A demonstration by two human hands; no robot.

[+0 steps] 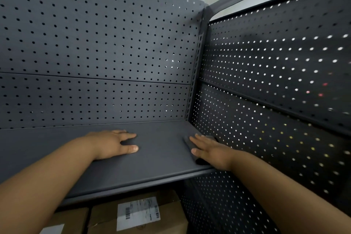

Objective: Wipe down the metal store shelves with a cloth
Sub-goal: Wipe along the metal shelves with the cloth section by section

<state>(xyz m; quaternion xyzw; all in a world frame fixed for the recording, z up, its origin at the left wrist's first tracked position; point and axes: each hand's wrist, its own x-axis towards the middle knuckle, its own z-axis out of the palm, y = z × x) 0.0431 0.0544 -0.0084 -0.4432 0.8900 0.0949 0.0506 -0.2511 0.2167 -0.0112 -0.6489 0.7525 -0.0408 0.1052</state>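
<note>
Two hands flat on shelf (155, 157), left hand (112, 143) bare, right hand (210, 151) on cloth (190, 150)

Head-worn wide-angle camera looks forward and slightly down, close over a dark shelf (155, 161) (the only view), toward the corner.

We see the left hand (112, 143) flat on the shelf (157, 159), the right hand (212, 151) on a cloth (188, 143) at its right end; boxes (136, 214) below, pegboard (95, 43) behind.
</note>
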